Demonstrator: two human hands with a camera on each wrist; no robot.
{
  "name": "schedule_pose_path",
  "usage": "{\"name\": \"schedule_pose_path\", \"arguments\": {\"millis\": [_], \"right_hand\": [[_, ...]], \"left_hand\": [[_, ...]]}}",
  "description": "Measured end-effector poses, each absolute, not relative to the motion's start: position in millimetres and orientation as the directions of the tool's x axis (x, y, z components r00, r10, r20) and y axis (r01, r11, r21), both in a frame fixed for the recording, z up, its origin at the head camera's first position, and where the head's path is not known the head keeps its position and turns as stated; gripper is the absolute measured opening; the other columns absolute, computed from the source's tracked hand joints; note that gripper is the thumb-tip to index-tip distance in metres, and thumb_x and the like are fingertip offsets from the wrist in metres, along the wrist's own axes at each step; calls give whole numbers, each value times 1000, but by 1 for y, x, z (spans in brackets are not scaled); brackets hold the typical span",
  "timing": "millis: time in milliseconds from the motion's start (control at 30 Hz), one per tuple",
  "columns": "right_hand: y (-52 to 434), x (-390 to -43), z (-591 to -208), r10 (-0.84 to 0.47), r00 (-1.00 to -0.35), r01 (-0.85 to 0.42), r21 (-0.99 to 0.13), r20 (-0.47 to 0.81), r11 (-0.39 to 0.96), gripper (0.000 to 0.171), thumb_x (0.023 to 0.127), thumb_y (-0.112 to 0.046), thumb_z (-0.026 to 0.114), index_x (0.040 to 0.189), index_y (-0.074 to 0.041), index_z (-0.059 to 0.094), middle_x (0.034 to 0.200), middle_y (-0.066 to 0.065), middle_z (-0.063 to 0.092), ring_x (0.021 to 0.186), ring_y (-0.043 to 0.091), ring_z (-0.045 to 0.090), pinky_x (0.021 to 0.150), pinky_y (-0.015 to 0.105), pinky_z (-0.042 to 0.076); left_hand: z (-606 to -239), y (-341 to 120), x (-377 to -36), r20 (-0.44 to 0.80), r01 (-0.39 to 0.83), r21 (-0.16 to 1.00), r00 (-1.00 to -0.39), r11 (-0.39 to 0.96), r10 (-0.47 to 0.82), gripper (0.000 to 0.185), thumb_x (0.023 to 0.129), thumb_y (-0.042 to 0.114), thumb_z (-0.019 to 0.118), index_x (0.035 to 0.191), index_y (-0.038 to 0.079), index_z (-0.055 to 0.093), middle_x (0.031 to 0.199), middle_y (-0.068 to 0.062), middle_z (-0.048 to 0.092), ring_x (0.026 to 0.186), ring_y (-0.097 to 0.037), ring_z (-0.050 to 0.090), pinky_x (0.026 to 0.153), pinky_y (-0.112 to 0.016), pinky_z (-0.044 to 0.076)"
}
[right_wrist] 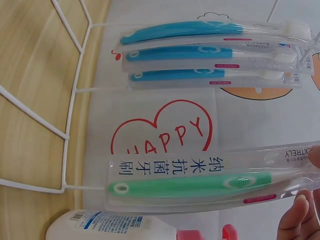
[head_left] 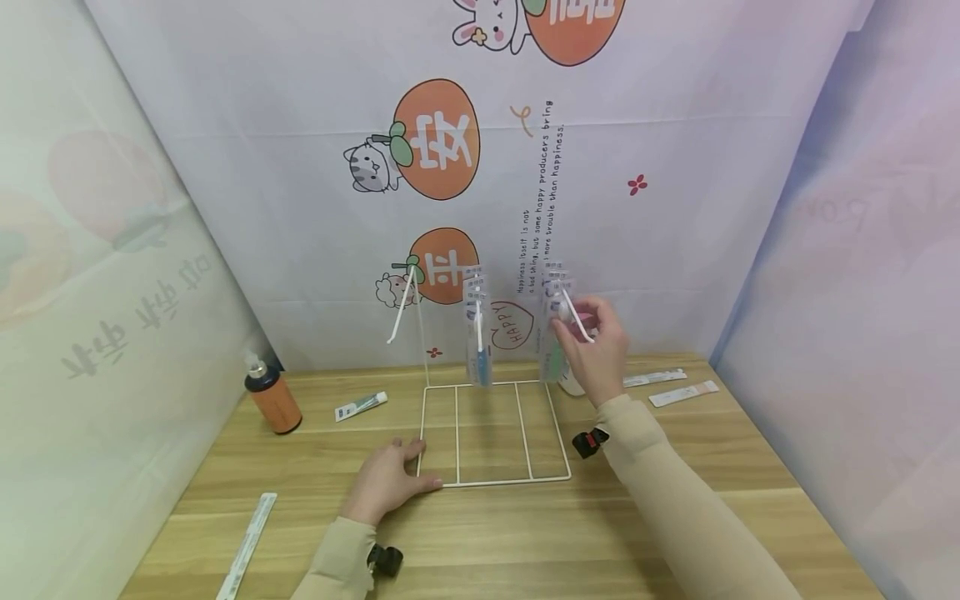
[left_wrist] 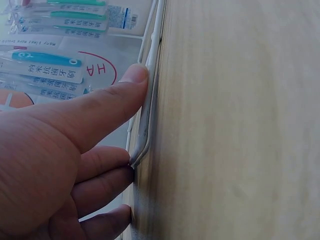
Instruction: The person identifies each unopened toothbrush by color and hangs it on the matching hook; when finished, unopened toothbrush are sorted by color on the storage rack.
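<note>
My left hand (head_left: 386, 479) grips the front left corner of a white wire display rack (head_left: 495, 482), thumb along the front bar and fingertips at the side bar. My right hand (head_left: 597, 346) pinches the upper end of a packaged green toothbrush (right_wrist: 190, 186) at the rack's right prong (head_left: 577, 315). More green toothbrush packs (left_wrist: 77, 15) hang behind it. From the middle prong hang several packaged blue toothbrushes (right_wrist: 177, 52). The left prong (head_left: 402, 307) carries nothing.
An orange pump bottle (head_left: 276, 402) and a toothpaste tube (head_left: 362, 406) stand and lie left of the rack. A white bottle (right_wrist: 107, 226) is behind the green packs. Flat packs lie at right (head_left: 684, 393) and front left (head_left: 247, 546). A printed cloth backs the table.
</note>
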State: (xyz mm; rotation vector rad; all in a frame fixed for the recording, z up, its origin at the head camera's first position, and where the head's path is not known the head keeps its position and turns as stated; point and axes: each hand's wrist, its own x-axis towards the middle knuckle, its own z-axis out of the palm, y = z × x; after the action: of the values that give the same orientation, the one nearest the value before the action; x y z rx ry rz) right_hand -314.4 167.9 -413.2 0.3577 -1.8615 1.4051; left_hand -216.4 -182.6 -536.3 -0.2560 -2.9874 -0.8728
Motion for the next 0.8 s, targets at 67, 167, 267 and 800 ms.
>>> {"name": "schedule_pose_path", "arguments": {"millis": [67, 167, 267, 800], "right_hand": [[167, -314, -413, 214, -672, -621, -697, 709, 358, 38, 90, -7, 88, 120, 0, 66, 106, 13, 72, 83, 20, 64, 71, 16, 59], [167, -314, -412, 218, -676, -612, -701, 704, 367, 38, 90, -6, 88, 120, 0, 66, 105, 13, 71, 83, 20, 63, 70, 16, 58], [167, -313, -412, 225, -684, -599, -710, 694, 369, 39, 89, -5, 88, 120, 0, 65, 106, 14, 72, 83, 21, 64, 70, 16, 57], [185, -298, -420, 102, -781, -514, -726, 617, 456, 58, 92, -17, 89, 138, -3, 57, 125, 16, 67, 97, 33, 65, 73, 32, 58]], "left_hand": [[-536, -183, -217, 65, 165, 531, -986, 831, 154, 80, 80, 53, 94, 143, 9, 71, 148, -40, 55, 135, -59, 55, 111, -67, 47], [-537, -182, -215, 62, 164, 535, -986, 829, 155, 81, 80, 53, 94, 143, 9, 71, 148, -39, 55, 136, -59, 55, 111, -67, 47], [-537, -180, -214, 55, 158, 541, -987, 826, 153, 81, 79, 53, 94, 143, 10, 71, 149, -38, 55, 137, -58, 55, 112, -67, 46], [-529, -193, -215, 50, 158, 573, -986, 804, 158, 79, 82, 50, 93, 142, 5, 70, 145, -25, 65, 135, -49, 60, 112, -64, 47]]}}
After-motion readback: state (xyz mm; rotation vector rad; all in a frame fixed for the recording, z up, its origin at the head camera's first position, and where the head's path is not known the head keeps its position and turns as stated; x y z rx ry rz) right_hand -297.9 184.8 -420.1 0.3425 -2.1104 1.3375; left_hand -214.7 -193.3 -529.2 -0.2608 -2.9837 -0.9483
